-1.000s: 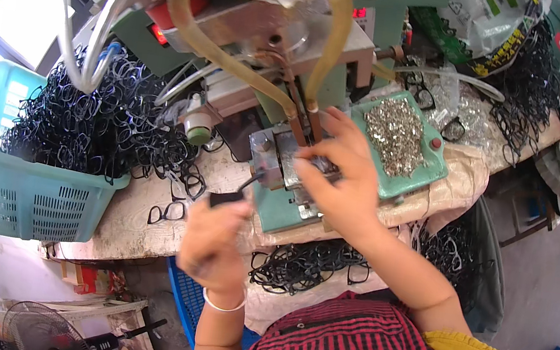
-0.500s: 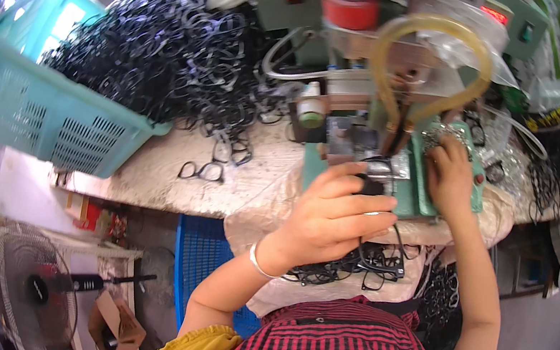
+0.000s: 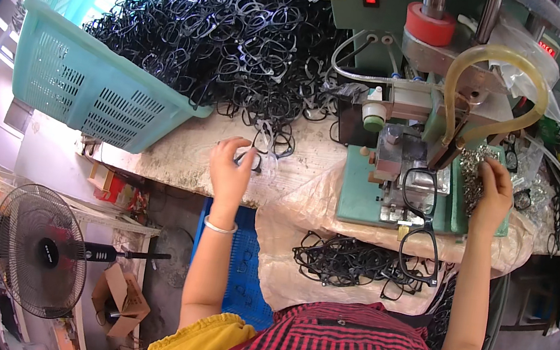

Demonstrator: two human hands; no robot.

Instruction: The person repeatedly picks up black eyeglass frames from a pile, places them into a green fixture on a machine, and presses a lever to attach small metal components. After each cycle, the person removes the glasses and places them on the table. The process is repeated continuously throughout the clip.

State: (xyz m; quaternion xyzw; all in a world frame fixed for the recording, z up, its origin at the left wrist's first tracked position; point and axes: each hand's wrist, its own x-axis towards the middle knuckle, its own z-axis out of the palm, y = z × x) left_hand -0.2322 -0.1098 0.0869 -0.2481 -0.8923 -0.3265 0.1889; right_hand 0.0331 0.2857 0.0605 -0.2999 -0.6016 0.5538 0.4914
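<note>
L hand [image 3: 230,167] is out on the worktop [image 3: 175,152], fingers curled down around a black eyeglass frame [image 3: 253,160] at the edge of the loose heap. Looks like a pinch-grip on the rim, tho the palm hides part of it. That heap spills from the teal basket [image 3: 83,88], piled w/ black frames [image 3: 208,27] right at the L side, so stock sits within arm's reach.

R hand [image 3: 491,188] is over at the tray of small metal parts [image 3: 471,178], fingertips pressed together, prob. nipping one tiny piece; too small to be sure.

Between the hands: the green press machine [image 3: 395,178], another black frame [image 3: 419,188] lying on its bed, lenses-side toward the person, its lower half hanging off the front edge. Yellowish hose [image 3: 498,70] loops above it.

Below the worktop edge, a pile of frames [image 3: 347,261] lies on pale plastic sheeting [image 3: 287,227], just in front of the lap. Floor fan [image 3: 40,251] low L.
</note>
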